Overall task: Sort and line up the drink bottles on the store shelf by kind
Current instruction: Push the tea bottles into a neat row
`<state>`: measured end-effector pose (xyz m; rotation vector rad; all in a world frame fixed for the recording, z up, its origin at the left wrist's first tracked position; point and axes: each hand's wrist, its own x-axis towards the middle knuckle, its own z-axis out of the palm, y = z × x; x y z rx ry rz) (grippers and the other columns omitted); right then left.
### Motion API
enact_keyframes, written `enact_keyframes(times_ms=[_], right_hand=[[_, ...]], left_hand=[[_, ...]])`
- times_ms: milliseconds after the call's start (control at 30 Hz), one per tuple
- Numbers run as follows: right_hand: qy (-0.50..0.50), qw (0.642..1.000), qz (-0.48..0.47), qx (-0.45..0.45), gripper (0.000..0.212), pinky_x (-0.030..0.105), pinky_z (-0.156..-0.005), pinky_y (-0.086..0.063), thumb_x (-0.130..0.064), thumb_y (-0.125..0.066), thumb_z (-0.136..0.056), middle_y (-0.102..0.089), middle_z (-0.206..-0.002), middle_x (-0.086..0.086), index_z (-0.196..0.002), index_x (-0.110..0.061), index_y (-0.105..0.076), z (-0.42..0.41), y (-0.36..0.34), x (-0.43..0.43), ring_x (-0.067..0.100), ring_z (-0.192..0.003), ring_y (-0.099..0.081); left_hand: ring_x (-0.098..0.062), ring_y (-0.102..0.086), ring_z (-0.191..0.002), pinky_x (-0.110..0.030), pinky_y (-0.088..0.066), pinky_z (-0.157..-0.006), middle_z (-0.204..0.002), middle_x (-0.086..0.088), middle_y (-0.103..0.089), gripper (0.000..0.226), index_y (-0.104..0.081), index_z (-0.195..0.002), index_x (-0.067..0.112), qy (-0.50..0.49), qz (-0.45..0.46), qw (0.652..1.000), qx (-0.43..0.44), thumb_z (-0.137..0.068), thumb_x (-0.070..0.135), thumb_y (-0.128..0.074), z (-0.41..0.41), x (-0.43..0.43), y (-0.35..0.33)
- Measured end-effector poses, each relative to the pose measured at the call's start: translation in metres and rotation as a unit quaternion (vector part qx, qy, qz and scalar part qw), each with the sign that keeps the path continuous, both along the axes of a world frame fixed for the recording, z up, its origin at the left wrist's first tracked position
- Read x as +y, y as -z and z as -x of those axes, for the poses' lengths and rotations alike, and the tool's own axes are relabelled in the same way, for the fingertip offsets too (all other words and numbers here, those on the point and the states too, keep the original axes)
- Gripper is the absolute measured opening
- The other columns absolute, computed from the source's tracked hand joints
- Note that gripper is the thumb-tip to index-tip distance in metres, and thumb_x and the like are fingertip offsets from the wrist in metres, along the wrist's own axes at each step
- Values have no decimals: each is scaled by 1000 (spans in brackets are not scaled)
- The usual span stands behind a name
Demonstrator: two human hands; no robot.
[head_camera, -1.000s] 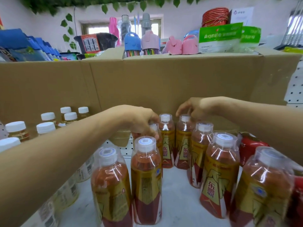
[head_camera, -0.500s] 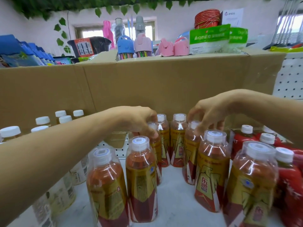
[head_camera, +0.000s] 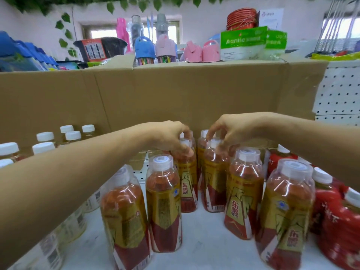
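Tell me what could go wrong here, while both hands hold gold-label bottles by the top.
1. The left hand and right hand pinch the left gold bottle and right gold bottle only at the caps, so either may slip or tip.
2. The front gold bottles stand very close; a tipping bottle could knock them over.
3. The left forearm passes close by the white-capped bottles and may bump them.
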<state>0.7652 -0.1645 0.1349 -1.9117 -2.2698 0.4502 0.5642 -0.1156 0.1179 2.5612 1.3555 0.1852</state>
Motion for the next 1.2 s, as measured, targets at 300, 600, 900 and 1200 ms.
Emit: enact_keyframes(times_ms=[300,600,900,1200], right_hand=[[46,994,-77,-57,51,38,-79,-60,-45,-77,-80,-74,-84,3,-117,-12,-66,10,7,-6,18,-71,-73],[98,982,-144,-75,54,29,-57,-49,-62,-74,-73,-63,-70,1,-76,-14,-50,22,16,-5,16,-64,-62],[61,991,-96,-68,46,28,-63,-57,-34,-77,-81,-72,-84,3,-118,-11,-65,20,10,-11,15,-65,-70],[82,989,-82,-90,68,42,-87,-57,-49,-72,-82,-67,-113,6,-133,-10,-51,19,18,-11,22,-89,-69]], left_hand=[[-15,-65,-81,-45,-57,-89,-91,7,-61,40,-55,-112,30,-7,-15,1000,11,-82,47,-76,-3,0,1],[-22,-70,-86,-45,-58,-87,-98,-1,-68,52,-55,-124,24,-20,-16,1000,13,-82,46,-77,-6,-2,2],[-16,-66,-80,-45,-57,-88,-102,0,-65,53,-52,-131,22,-15,-31,999,13,-86,43,-73,-5,-4,3],[-22,-65,-100,-45,-52,-98,-126,-5,-63,79,-29,-151,28,-33,-3,998,45,-87,51,-69,-4,-14,2]])
